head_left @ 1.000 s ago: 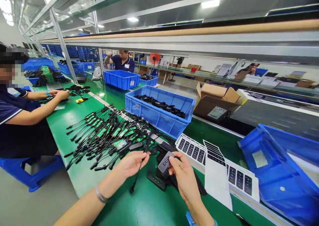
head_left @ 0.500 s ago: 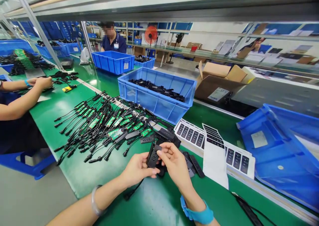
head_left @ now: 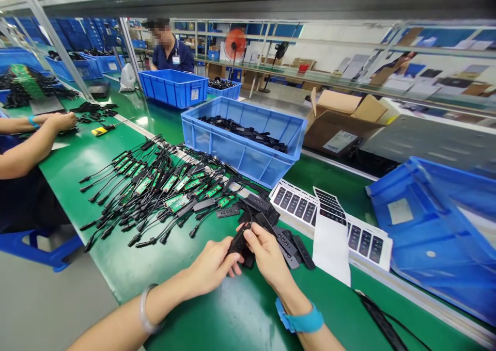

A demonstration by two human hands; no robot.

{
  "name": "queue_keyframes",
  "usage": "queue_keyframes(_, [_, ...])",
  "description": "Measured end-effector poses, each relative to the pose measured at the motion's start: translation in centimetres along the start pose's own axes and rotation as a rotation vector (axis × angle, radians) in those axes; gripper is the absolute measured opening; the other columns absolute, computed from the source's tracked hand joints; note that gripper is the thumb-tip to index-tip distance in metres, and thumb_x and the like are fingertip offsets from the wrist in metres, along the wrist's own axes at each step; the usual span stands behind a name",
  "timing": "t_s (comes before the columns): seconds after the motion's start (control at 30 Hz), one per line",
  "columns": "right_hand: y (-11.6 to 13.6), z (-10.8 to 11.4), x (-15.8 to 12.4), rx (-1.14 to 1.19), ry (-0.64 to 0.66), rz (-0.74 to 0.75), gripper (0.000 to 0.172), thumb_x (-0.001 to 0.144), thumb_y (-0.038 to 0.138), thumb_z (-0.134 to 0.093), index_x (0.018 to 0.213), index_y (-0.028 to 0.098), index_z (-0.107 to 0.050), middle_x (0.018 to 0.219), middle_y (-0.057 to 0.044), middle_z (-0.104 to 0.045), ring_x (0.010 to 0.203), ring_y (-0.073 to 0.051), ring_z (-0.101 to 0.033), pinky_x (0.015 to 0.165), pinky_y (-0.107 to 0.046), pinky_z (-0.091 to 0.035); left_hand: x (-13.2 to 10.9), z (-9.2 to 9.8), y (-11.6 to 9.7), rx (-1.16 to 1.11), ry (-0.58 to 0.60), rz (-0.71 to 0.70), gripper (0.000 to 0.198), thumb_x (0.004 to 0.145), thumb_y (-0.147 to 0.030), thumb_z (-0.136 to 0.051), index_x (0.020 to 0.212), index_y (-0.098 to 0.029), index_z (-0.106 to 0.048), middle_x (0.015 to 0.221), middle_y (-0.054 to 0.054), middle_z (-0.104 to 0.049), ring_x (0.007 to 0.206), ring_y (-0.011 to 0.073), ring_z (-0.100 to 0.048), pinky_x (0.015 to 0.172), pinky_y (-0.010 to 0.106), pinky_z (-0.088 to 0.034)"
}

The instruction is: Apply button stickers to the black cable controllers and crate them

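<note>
Both my hands meet over the green bench, holding a small black plastic casing (head_left: pixel 239 242) between the fingers, and my fingers hide much of it. My left hand (head_left: pixel 211 267) wears a silver bangle, and my right hand (head_left: pixel 267 253) has a blue wrist strap. Loose black casing parts (head_left: pixel 287 245) lie just beyond my right hand. To the left is a heap of black cables with green circuit boards (head_left: pixel 163 186). A black cable (head_left: pixel 382 322) lies at the lower right.
Sheets of dark printed labels (head_left: pixel 294 202) lie beyond my hands, with a blue crate of black parts (head_left: pixel 240 149) behind them. A co-worker's hands (head_left: pixel 62 121) work at the left, near a yellow-handled screwdriver (head_left: pixel 103 130). A blue folded bin (head_left: pixel 426 232) sits right.
The black casing has turned from upright to tilted, and my fingers now cover more of it. My hands have drawn closer together. The whole view has shifted slightly as my head moved.
</note>
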State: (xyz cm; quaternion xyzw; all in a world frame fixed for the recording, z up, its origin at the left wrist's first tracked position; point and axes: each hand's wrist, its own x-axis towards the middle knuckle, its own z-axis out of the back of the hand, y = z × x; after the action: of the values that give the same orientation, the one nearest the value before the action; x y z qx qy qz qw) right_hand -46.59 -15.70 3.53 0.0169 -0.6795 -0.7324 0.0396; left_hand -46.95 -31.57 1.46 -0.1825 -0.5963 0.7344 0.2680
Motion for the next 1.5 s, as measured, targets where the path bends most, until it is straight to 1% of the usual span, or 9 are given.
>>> queue_keyframes(0.2, [3.6,1.4,-0.7,0.234,-0.07,0.219,0.043,0.071,0.064,-0.068,0.083,0.023,-0.062,0.076,-0.002,-0.058,0.069,-0.018,-0.052,0.062,-0.031,-0.046,-0.5,1.1,-2.7,0.098,0.074,-0.069,0.021,0.093,-0.034,-0.048,0.088,-0.017,-0.06,0.084,0.005,-0.065,0.075,0.0148,-0.063,0.068,0.022,-0.049])
queue_keyframes(0.4, [10.5,8.2,-6.2,0.306,-0.55,0.28,0.019,0.077,0.038,-0.072,0.087,0.028,-0.058,0.055,0.007,-0.028,0.047,-0.012,-0.03,0.042,-0.022,-0.028,-2.8,-1.2,-4.8,0.044,0.224,0.142,0.023,0.076,-0.024,-0.071,0.097,-0.02,-0.064,0.067,-0.005,-0.056,0.058,0.0106,-0.052,0.051,0.019,-0.036])
queue_keyframes(0.53, [6.6,13.1,-12.4,-0.015,-0.748,0.106,0.025,0.078,0.048,-0.069,0.087,0.027,-0.06,0.05,0.008,-0.03,0.04,-0.009,-0.029,0.037,-0.021,-0.023,-4.6,-5.4,-5.1,0.278,0.344,0.178,0.039,0.072,-0.025,-0.078,0.106,-0.021,-0.06,0.076,-0.002,-0.065,0.069,0.0157,-0.06,0.059,0.021,-0.043])
queue_keyframes(0.67, [0.8,17.5,-15.7,-0.707,-0.605,-0.036,0.037,0.073,0.062,-0.063,0.08,0.026,-0.067,0.06,-0.004,-0.059,0.051,-0.021,-0.054,0.048,-0.034,-0.043,-3.8,-7.4,-4.6,0.747,0.452,-0.061,0.049,0.075,-0.044,-0.075,0.113,-0.016,-0.061,0.102,0.015,-0.066,0.093,0.0315,-0.062,0.076,0.038,-0.051])
queue_keyframes(0.8, [-0.6,17.1,-13.3,-1.321,-0.38,0.289,0.035,0.083,0.051,-0.058,0.102,0.025,-0.072,0.114,-0.015,-0.066,0.107,-0.035,-0.059,0.092,-0.054,-0.043,-0.2,-4.5,-2.9,0.935,0.289,-0.409,0.079,0.065,-0.046,-0.081,0.133,-0.019,-0.052,0.135,0.025,-0.05,0.125,0.0443,-0.046,0.102,0.062,-0.035])
queue_keyframes(0.97, [-2.1,10.9,-5.2,-1.45,0.044,0.281,0.092,0.076,0.065,-0.062,0.151,0.023,-0.03,0.158,-0.02,-0.021,0.143,-0.044,-0.017,0.109,-0.064,-0.022,5.3,-0.4,0.5,0.966,0.218,-0.518,0.076,0.083,-0.037,-0.069,0.148,-0.029,-0.03,0.158,0.018,-0.018,0.146,0.0366,-0.012,0.114,0.064,-0.004])
queue_keyframes(1.2, [-4.1,6.8,2.6,-1.342,-0.044,0.145,0.08,0.088,0.059,-0.047,0.154,0.021,-0.021,0.159,-0.019,-0.015,0.146,-0.04,-0.007,0.111,-0.064,-0.014,9.4,3.3,0.7,0.942,-0.067,-0.28,0.088,0.081,-0.044,-0.067,0.15,-0.013,-0.021,0.158,0.024,-0.013,0.147,0.0342,-0.008,0.116,0.049,-0.02])
queue_keyframes(1.33, [-2.6,8.7,3.7,-1.02,-0.108,0.239,0.063,0.092,0.049,-0.041,0.146,0.017,-0.036,0.146,-0.019,-0.043,0.137,-0.032,-0.036,0.11,-0.054,-0.028,7.6,7.9,0.0,0.919,-0.275,-0.123,0.043,0.089,-0.028,-0.055,0.127,-0.01,-0.048,0.133,0.026,-0.049,0.13,0.0356,-0.042,0.106,0.052,-0.033])
queue_keyframes(1.5, [-1.1,10.6,4.8,-0.908,-0.253,0.222,0.028,0.087,0.029,-0.046,0.102,0.016,-0.065,0.1,-0.012,-0.064,0.085,-0.023,-0.063,0.084,-0.041,-0.049,5.1,11.5,0.5,0.768,-0.381,0.037,0.017,0.07,-0.017,-0.071,0.075,-0.015,-0.056,0.098,0.02,-0.06,0.108,0.0413,-0.054,0.097,0.055,-0.037])
